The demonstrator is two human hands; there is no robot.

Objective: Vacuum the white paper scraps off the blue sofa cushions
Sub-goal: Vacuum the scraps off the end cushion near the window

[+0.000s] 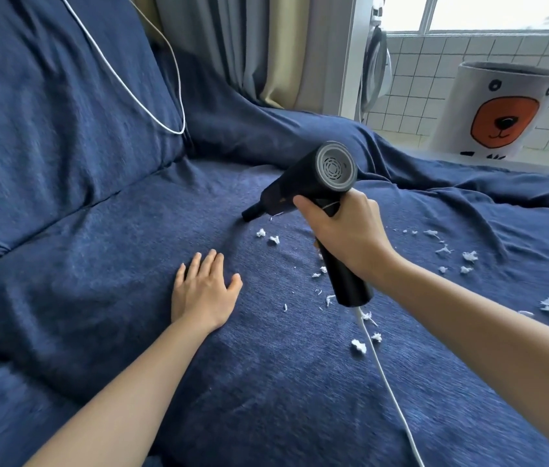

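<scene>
R hand [347, 230] fist-tight on vacuum [313, 183], nozzle at frame ctr; L hand [204, 291] flat, fingers spread, empty, on cushion [98, 264]. Rec: sweep slowly right toward scraps [359, 345].

Grey and cream pleated curtains [259, 45] hang at rear | white square-tiled wall [434, 69] under bright daylit window [488, 11] | white fabric basket with orange bear face [498, 112] stands right | white washing machine [376, 62] beside curtains
</scene>
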